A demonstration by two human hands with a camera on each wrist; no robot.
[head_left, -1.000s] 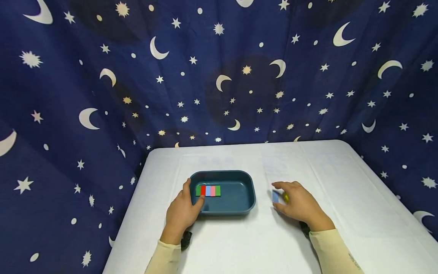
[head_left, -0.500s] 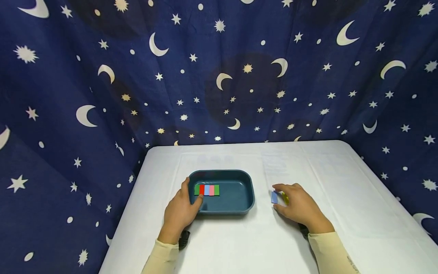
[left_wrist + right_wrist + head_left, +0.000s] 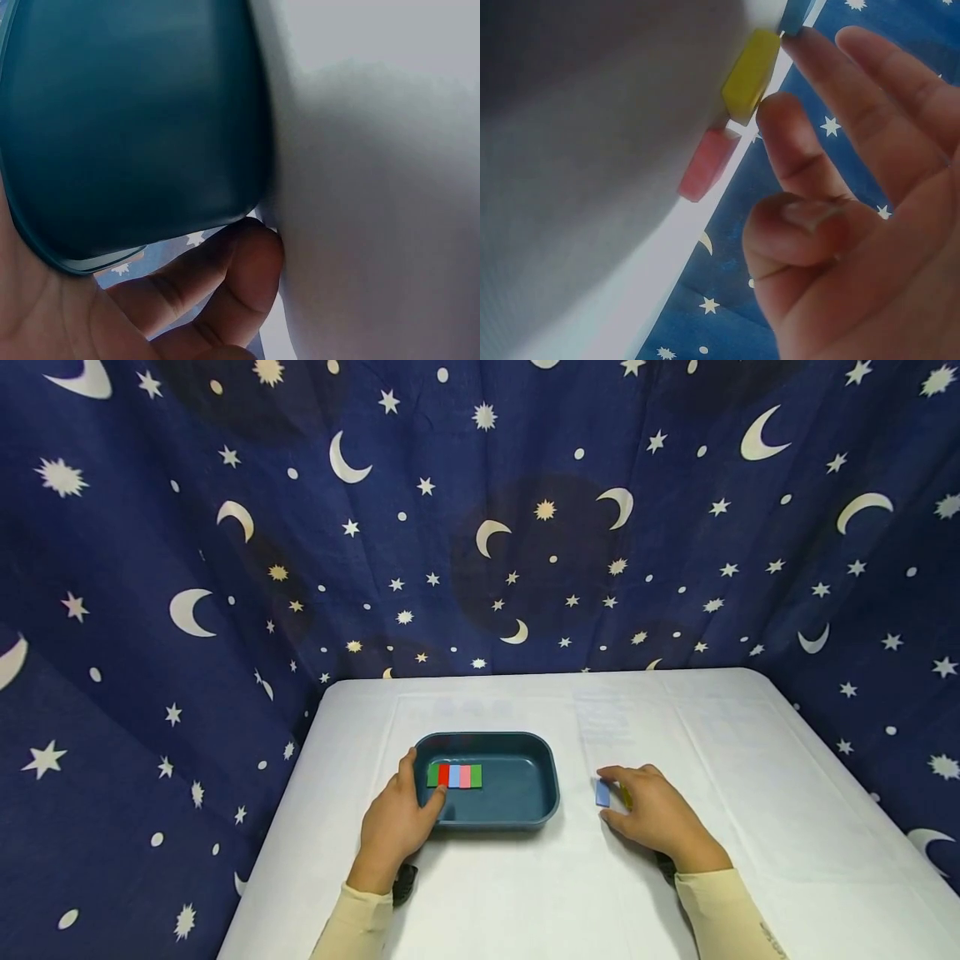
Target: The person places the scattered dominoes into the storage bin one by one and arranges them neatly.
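At the left end of a dark teal tray (image 3: 517, 797), my left hand (image 3: 393, 822) grips the rim, thumb over the front side and fingers along the outer wall. In the left wrist view, fingers (image 3: 251, 262) bend at the tray's outside. To the right of the tray, my right hand (image 3: 656, 814) is lowered over small blocks, thumb and index finger spread on either side of a blue block (image 3: 603, 792). A yellow block (image 3: 751, 79) is partly covered by this hand in the head view. The right wrist view also shows a pinkish-red block (image 3: 709, 165) beside the yellow one, with fingertips close by.
Inside the tray, toward its left, a row of coloured blocks runs green, red (image 3: 444, 775), light blue, pink (image 3: 465, 776), green. A white cloth covers the table (image 3: 525, 893). A dark blue curtain (image 3: 420, 552) with moons and stars surrounds its back and sides.
The view has shifted slightly. Both hands keep nearly the same places, and the blocks in the tray look unchanged.
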